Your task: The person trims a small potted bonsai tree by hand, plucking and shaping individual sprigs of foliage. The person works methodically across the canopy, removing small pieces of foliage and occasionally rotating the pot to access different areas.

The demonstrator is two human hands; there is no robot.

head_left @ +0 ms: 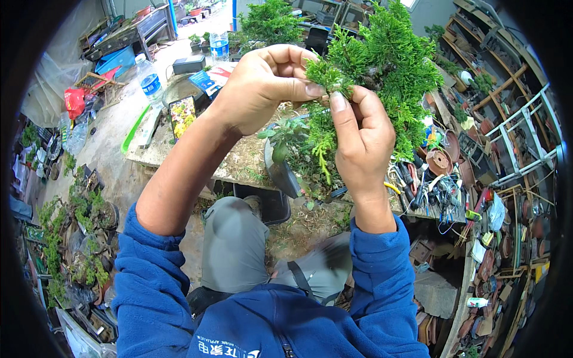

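A bushy evergreen bonsai (397,65) with bright green, scale-like foliage stands on the workbench in front of me. My left hand (262,86) is closed in a pinch, thumb against forefinger, at the base of a small foliage sprig (325,74). From the other side my right hand (365,134) pinches the same spot, its thumb pointing up and fingers curled. The two thumb tips nearly meet there. Whether a wire or other small item is between the fingertips cannot be made out. More foliage hangs below and between my hands.
The workbench (239,158) carries water bottles (149,80), a phone with a colourful screen (182,116) and a leafy plant near a dark pot (280,170). Pliers and other tools (427,188) lie at right, beside a brown pot (439,161). A metal ladder (525,134) leans farther right.
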